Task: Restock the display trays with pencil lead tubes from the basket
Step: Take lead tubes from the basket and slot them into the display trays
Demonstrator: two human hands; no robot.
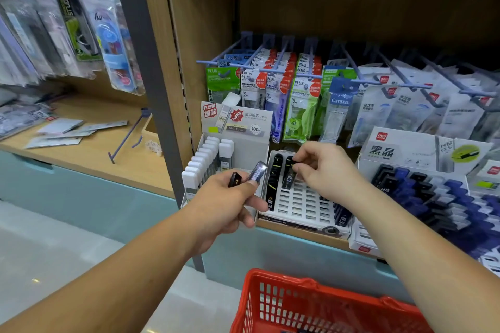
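- Black plastic pencil lead tube with white lettering: pinched at its cap end between thumb and fingertips of the right-hand grip, which is closed on it. The tube's lower end reaches the tray directly below this grip. Whether it is seated in a slot cannot be told.
- White slotted plastic display tray: located under the right-hand grip, resting on the light wooden shelf.
- Column of black tubes with yellow markings: lies along the tray's left side, between the two grips.
- Left-hand grip: fingers curled round two items, a second black tube and a translucent violet-grey tube. Both project upward out of the grip.
- Red plastic mesh basket: below both grips, at the lower frame edge. Its contents are barely visible.
- Grey cardboard display box of white-capped tubes: just beyond the left-hand grip.
- Tray of blue-capped and black-capped tubes: to the right of the right-hand grip.
- Hanging correction-tape packets: on pegs above and beyond the right-hand grip.
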